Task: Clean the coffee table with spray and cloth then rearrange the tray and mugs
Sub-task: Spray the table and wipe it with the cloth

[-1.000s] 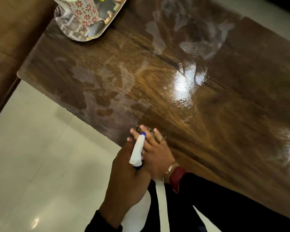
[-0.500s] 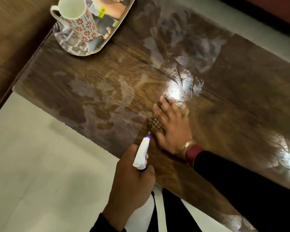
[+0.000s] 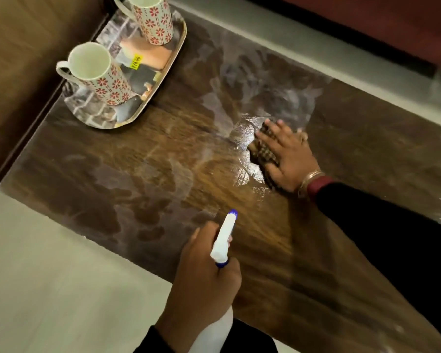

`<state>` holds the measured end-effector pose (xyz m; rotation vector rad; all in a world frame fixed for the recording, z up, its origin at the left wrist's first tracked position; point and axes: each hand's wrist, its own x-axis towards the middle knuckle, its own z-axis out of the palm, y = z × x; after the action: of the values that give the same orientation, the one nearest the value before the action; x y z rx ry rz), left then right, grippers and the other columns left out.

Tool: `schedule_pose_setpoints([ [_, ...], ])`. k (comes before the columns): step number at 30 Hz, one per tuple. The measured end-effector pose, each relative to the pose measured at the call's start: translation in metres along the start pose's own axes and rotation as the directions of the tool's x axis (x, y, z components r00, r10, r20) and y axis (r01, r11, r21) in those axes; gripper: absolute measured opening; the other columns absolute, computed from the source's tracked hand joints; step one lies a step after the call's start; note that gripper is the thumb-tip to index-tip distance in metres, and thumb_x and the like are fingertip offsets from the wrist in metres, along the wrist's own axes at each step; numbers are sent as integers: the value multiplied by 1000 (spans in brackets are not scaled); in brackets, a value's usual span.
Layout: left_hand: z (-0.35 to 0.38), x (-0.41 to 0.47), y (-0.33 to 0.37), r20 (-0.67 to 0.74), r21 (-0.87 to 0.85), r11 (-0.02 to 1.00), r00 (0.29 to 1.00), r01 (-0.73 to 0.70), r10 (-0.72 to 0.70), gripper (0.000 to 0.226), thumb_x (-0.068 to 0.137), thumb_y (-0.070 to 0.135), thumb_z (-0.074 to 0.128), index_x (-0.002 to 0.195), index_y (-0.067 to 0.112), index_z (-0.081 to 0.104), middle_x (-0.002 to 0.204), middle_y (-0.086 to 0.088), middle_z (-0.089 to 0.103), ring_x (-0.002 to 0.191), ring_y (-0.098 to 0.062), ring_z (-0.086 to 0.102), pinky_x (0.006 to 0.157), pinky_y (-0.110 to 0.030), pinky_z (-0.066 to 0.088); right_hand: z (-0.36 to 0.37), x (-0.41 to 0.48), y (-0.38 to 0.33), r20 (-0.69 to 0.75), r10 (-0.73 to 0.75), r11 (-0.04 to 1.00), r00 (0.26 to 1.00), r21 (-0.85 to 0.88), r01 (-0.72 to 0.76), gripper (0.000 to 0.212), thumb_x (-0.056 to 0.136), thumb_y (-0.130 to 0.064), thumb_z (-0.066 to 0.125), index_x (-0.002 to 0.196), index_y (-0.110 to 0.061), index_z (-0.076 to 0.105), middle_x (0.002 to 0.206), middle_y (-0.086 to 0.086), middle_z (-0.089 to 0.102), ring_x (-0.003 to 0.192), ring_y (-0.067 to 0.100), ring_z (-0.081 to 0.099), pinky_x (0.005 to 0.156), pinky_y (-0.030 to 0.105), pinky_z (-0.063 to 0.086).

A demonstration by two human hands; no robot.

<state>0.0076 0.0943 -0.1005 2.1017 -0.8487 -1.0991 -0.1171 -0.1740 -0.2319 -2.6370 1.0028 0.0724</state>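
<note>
My right hand [image 3: 289, 156] lies flat on a brown checked cloth [image 3: 261, 155], pressing it onto the middle of the dark wooden coffee table [image 3: 143, 179]. The tabletop is streaked with wet smears and glare. My left hand [image 3: 204, 281] grips a white spray bottle [image 3: 224, 238] with a blue nozzle tip, held over the table's near edge and pointing away from me. A shiny metal tray [image 3: 161, 80] sits at the far left corner of the table. On it stand two white mugs with red flowers, the near one [image 3: 99, 75] and the far one [image 3: 149, 17].
Pale floor tiles [image 3: 49, 276] lie to the near left of the table. A brown wooden surface [image 3: 23, 47] borders the table on the left. A dark red piece of furniture [image 3: 367, 21] runs along the far side beyond a strip of floor.
My right hand has slid the cloth from the table's near edge toward its middle and far side. The view has shifted, bringing the tray and both mugs into sight.
</note>
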Motion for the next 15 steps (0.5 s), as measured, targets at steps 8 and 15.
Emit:
schedule_pose_setpoints([
  [8,23,63,58,11,-31,989,990,-141,142,14,71,15,57,84,17,51,73,1,50,66,-17,51,60,-29,49,6,-24,8,100,-313,948,944,-25,317,79,89,-45,57,163,-30,30,174,-6,10,161,25,3,120,60,21],
  [15,49,110,103,-3,-20,994,994,-107,107,20,68,24,55,86,23,49,77,4,51,70,-14,53,61,-22,45,-42,61,104,30,-37,999,999,-9,38,80,83,-51,40,161,-37,31,174,-3,14,160,29,13,120,69,15],
])
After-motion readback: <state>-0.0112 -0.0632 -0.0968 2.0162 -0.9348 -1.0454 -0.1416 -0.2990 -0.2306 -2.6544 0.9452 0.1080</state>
